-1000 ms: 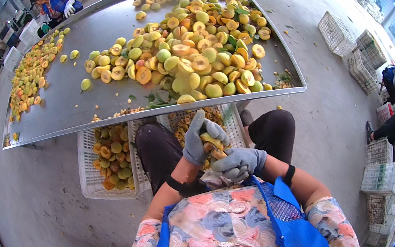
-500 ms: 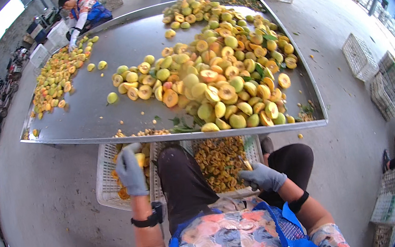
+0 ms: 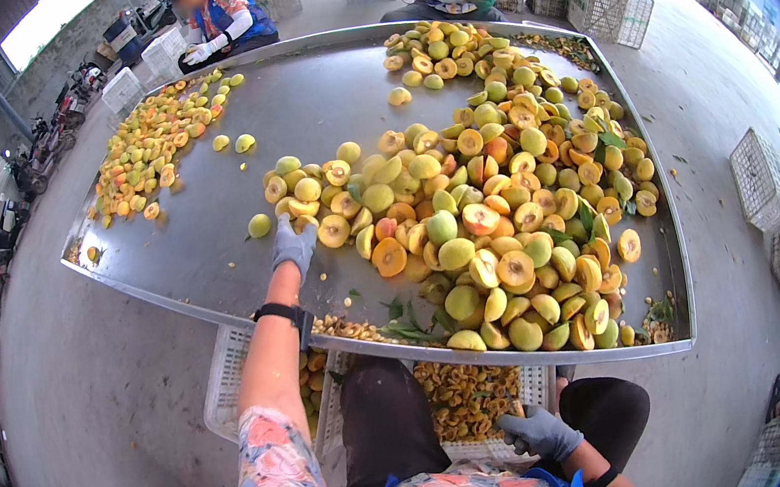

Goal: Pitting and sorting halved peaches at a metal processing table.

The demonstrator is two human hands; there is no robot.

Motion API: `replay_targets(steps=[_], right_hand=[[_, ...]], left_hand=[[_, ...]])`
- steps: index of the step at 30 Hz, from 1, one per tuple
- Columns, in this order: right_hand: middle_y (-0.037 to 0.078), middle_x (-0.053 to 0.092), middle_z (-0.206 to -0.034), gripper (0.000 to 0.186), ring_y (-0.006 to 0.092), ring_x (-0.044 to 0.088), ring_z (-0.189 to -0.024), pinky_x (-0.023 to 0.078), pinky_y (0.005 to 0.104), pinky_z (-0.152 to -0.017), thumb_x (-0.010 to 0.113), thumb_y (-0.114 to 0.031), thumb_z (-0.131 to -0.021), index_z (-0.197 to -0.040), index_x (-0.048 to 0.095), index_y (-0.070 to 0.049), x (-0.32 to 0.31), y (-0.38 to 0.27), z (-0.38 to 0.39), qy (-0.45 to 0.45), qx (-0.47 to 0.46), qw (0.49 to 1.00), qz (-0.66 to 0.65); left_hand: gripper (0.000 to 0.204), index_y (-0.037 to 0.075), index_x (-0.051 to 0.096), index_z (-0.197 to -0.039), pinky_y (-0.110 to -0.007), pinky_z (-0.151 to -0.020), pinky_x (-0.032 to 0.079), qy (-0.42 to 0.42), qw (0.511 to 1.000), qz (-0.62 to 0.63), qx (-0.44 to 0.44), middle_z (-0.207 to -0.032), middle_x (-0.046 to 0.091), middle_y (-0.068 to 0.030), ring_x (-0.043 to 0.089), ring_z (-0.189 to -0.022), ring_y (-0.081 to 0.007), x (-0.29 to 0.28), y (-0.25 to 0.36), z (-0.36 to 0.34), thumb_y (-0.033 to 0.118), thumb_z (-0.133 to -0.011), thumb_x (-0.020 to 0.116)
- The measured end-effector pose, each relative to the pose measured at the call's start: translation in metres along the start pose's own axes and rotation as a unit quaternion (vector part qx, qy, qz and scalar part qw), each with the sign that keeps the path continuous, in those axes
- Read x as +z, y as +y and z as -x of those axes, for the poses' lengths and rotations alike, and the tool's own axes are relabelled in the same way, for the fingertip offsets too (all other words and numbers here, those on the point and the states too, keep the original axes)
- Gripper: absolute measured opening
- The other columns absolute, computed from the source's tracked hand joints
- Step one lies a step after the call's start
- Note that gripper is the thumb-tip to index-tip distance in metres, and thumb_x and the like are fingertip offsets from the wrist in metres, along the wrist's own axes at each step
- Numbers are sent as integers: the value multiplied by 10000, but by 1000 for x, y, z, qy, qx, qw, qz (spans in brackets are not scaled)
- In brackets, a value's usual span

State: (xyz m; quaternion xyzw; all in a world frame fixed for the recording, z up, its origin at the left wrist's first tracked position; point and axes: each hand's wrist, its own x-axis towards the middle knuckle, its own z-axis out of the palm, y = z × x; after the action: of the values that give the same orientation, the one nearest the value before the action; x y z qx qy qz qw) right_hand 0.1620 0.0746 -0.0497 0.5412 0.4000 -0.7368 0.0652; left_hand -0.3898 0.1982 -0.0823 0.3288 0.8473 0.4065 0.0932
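Now: left hand [image 3: 294,245] gloved, fingers loosely spread on tray [image 3: 214,268], touching one peach [image 3: 334,230]. Right hand [image 3: 539,434] gloved, loosely curled, empty, above two crates [image 3: 229,376].

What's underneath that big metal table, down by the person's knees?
Under the near edge of the metal table sit white plastic crates with halved fruit inside. The right hand rests beside them. The table and the person's legs cover how far the crates reach.
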Motion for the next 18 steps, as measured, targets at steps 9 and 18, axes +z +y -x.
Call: replay_targets(steps=[9, 18], right_hand=[[43, 592, -705, 321, 127, 534, -485, 416, 256, -433, 652, -320, -869, -939, 600, -11, 5, 3, -10, 23, 3, 999, -27], [45, 580, -701, 250, 132, 522, -487, 435, 272, -431, 643, -270, -888, -933, 576, -33, -1, 56, -14, 16, -207, 975, 76]], left_hand=[[509, 3, 591, -1177, -419, -930, 482, 41, 990, -129, -37, -1167, 594, -208, 586, -1070, -354, 20, 38, 17, 218, -742, 744], [214, 82, 687, -1018, -249, -413, 422, -49, 783, 543, -297, -665, 597, -21, 504, -483, -100, -29, 15, 106, 178, -876, 558]])
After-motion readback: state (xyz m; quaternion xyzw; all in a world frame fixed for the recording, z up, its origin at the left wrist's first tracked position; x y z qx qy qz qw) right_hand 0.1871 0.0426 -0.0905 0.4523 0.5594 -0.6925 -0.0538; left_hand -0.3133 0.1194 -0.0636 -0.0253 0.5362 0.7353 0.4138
